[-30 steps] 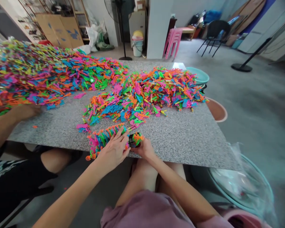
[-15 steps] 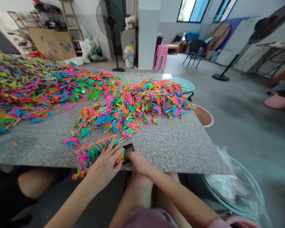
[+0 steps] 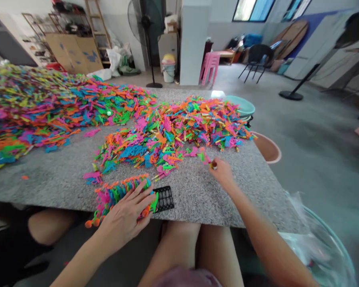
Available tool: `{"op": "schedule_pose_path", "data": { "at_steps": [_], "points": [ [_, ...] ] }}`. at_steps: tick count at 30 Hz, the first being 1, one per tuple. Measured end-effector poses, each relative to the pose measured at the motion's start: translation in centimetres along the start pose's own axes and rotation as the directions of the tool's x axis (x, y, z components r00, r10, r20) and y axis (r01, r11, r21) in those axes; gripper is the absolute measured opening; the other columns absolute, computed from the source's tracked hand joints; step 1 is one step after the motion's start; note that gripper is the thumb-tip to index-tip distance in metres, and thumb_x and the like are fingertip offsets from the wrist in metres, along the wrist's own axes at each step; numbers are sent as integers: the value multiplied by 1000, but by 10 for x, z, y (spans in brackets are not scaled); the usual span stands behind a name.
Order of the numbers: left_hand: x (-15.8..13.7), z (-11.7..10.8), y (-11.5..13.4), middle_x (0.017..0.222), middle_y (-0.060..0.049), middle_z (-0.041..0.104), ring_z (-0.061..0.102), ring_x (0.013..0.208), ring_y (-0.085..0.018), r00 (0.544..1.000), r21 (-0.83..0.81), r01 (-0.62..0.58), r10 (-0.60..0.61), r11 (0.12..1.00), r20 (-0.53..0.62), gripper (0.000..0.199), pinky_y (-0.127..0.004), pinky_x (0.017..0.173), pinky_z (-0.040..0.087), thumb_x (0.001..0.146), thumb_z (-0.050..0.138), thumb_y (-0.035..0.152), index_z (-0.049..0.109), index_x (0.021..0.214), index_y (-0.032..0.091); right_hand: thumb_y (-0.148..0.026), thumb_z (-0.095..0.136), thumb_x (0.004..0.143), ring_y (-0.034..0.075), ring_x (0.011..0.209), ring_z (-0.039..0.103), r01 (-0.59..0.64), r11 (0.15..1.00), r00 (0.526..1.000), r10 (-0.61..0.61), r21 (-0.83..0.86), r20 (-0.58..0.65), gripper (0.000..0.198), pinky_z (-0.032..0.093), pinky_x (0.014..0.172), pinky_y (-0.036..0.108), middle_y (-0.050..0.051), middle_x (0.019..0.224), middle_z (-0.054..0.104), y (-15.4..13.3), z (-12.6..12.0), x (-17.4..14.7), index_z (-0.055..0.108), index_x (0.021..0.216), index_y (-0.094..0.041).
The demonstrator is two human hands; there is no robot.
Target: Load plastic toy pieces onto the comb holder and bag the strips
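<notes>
My left hand lies with fingers stretched over a row of small plastic pieces in orange, green, blue and pink. These pieces stand packed in a black grid tray at the table's front edge, and the tray's right end shows bare cells. To the right, my right hand is closed in a pinch on a small plastic piece, its shape partly hidden by the fingers. Pink and green pieces lie blurred just beyond the fingertips. Behind both hands spreads a loose heap of similar pieces.
A larger heap covers the left of the speckled stone table. At the table's right side stand a teal basin, a pinkish basin and a tub with clear plastic bags. Another person's knee is at left.
My right hand has left the tray's right end and moved right and forward towards the heap. The tray's bare cells now show more. My left hand stays on the row.
</notes>
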State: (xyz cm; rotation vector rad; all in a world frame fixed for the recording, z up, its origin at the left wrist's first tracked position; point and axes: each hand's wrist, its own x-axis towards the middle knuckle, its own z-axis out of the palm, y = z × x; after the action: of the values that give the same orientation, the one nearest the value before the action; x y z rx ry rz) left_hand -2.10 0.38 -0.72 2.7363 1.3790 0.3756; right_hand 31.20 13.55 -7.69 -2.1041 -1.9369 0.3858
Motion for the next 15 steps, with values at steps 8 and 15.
{"op": "schedule_pose_path", "data": {
  "at_steps": [8, 15],
  "points": [
    [3, -4, 9, 138, -6, 58, 39, 139, -30, 999, 62, 35, -35, 997, 1, 29, -49, 107, 45, 91, 52, 32, 62, 117, 23, -12, 63, 70, 17, 85, 59, 319, 684, 891, -452, 657, 39, 11, 45, 79, 28, 1, 83, 63, -87, 50, -55, 56, 73, -19],
    [3, -7, 10, 140, -3, 55, 43, 137, -29, 1000, 127, 19, -20, 992, 8, 35, -47, 105, 48, 89, 53, 29, 60, 123, 26, -8, 66, 70, 15, 76, 62, 252, 681, 889, -444, 688, 114, 17, 45, 71, 23, 0, 84, 69, -127, 71, -53, 63, 83, -19]
  ]
}}
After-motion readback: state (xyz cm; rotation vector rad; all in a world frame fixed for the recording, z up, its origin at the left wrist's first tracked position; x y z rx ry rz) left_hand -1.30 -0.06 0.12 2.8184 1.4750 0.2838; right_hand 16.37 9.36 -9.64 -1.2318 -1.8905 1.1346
